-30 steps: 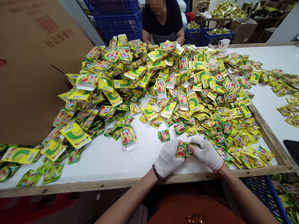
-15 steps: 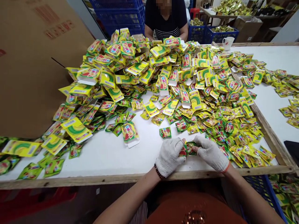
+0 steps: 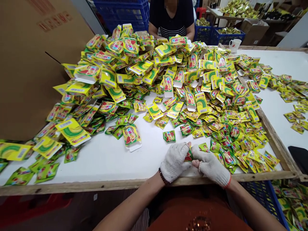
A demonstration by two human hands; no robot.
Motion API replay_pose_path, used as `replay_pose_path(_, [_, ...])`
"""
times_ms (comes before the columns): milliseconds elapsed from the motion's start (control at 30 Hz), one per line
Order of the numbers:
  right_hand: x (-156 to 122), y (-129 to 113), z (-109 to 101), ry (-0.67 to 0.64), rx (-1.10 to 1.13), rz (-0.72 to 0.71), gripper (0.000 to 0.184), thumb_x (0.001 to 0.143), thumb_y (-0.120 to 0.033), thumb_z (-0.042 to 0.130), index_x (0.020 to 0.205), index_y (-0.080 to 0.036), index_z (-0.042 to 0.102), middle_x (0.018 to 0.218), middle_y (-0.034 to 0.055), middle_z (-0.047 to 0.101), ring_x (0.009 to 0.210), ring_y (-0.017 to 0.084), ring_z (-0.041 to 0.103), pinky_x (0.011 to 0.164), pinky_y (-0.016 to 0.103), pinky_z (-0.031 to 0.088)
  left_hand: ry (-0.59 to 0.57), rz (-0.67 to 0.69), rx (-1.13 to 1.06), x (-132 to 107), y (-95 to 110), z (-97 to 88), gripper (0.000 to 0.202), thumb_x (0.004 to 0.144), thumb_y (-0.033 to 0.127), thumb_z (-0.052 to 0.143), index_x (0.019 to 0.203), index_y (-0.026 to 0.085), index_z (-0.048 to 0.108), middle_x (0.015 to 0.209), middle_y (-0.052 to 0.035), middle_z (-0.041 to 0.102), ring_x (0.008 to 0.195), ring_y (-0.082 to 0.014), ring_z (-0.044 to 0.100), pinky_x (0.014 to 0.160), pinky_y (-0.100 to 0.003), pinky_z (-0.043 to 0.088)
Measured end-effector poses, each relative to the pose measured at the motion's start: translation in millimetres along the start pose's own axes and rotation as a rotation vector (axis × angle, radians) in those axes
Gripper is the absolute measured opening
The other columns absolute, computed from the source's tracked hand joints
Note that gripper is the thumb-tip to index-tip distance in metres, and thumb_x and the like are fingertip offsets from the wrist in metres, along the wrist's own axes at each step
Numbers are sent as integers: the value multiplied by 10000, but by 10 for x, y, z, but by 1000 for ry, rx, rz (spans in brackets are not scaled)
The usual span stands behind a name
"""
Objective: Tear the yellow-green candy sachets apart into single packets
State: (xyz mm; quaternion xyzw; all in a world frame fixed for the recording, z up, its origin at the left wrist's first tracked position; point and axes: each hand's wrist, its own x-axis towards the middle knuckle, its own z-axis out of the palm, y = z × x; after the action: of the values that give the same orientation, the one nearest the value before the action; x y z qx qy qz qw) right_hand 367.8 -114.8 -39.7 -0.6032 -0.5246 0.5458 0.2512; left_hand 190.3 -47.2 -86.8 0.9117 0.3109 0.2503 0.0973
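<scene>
Near the front edge of the table, my left hand [image 3: 175, 161], in a white glove with bare fingertips, is closed around a small red-and-green candy packet [image 3: 189, 156]. My right hand [image 3: 211, 166], gloved the same way, has its fingers and thumb closed at the packet's right side; how much of it they grip is partly hidden. A single green candy packet [image 3: 169, 136] lies just beyond my left hand. Behind my right hand, loose green and yellow packets [image 3: 228, 157] are heaped. To the left lies a yellow box [image 3: 132, 137] with a white flap.
A big pile of yellow boxes [image 3: 141, 68] covers the middle of the white table [image 3: 101, 163]. A wooden rail [image 3: 72, 187] edges it. A large carton [image 3: 29, 80] stands at left, a white mug [image 3: 235, 45] at the back. A person [image 3: 171, 19] sits opposite. A blue crate [image 3: 271, 195] is below right.
My right hand has moved slightly left, towards my left hand, and the packet that showed between its fingers is no longer visible there. My view has shifted slightly.
</scene>
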Motion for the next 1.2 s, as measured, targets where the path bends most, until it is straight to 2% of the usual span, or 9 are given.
replay_pose_path(167, [137, -66, 87, -295, 168, 23, 389, 814, -540, 590, 909, -166, 638, 594, -26, 526, 465, 109, 487, 416, 213, 412, -124, 68, 4, -72, -59, -17, 525, 851, 354, 586, 1293, 78, 520, 1078, -161, 688, 911, -292, 649, 738, -419, 528])
replay_pose_path(300, [136, -169, -1, -440, 129, 80, 429, 813, -565, 558, 941, -160, 618, 618, -13, 582, 464, 107, 510, 447, 208, 402, -297, 40, -79, -104, -79, -317, 528, 801, 383, 657, 1246, 115, 563, 1081, -131, 681, 944, -276, 637, 810, -412, 521])
replay_pose_path(433, [223, -116, -326, -11, -93, -51, 269, 864, -403, 493, 816, -168, 616, 733, 9, 594, 625, 125, 550, 607, 236, 449, -331, 6, -154, 5, -56, -609, 592, 723, 616, 715, 1079, 149, 638, 1116, -128, 648, 1008, -291, 605, 876, -430, 495])
replay_pose_path(533, [410, -53, -587, 350, -463, -150, 228, 895, -292, 457, 762, -178, 602, 775, 36, 609, 790, 169, 571, 758, 273, 438, -358, -78, -137, 214, 21, -566, 348, 896, 489, 584, 954, 152, 646, 1041, -105, 649, 964, -247, 607, 853, -386, 491])
replay_pose_path(600, [541, -53, -667, 449, -696, -81, 189, 897, -282, 483, 816, -180, 620, 860, 61, 622, 847, 189, 578, 769, 284, 422, -418, -139, -86, 389, 125, -416, 270, 941, 393, 525, 892, 154, 640, 964, -91, 645, 910, -237, 609, 812, -374, 494])
replay_pose_path(767, [736, -163, -587, 420, -938, 108, 348, 857, -418, 598, 1168, -264, 615, 1132, 79, 558, 801, 188, 617, 634, 278, 387, -426, -270, 9, 717, 421, -8, 313, 815, 397, 674, 1015, 159, 635, 1052, -125, 624, 965, -293, 605, 797, -398, 502])
replay_pose_path(867, [748, -199, -560, 370, -954, 107, 370, 846, -379, 623, 1204, -288, 601, 1151, 71, 532, 802, 178, 626, 621, 271, 377, -441, -294, -4, 735, 464, 90, 234, 790, 296, 667, 979, 162, 633, 1042, -131, 634, 941, -293, 612, 783, -393, 496])
replay_pose_path(1033, [652, -195, -616, 323, -924, 62, 292, 807, -380, 699, 1044, -226, 629, 1086, 50, 532, 790, 156, 598, 608, 255, 350, -380, -389, -377, 601, 286, -17, 37, 801, 198, 574, 796, 192, 609, 798, -34, 637, 767, -202, 580, 705, -310, 439])
replay_pose_path(1200, [626, -197, -606, 322, -885, 20, 356, 818, -331, 697, 1158, -270, 611, 1091, 44, 515, 777, 158, 585, 614, 258, 332, -181, -622, -775, 470, 66, -279, 216, 791, 324, 581, 651, 183, 496, 624, 27, 511, 624, -130, 474, 601, -252, 383])
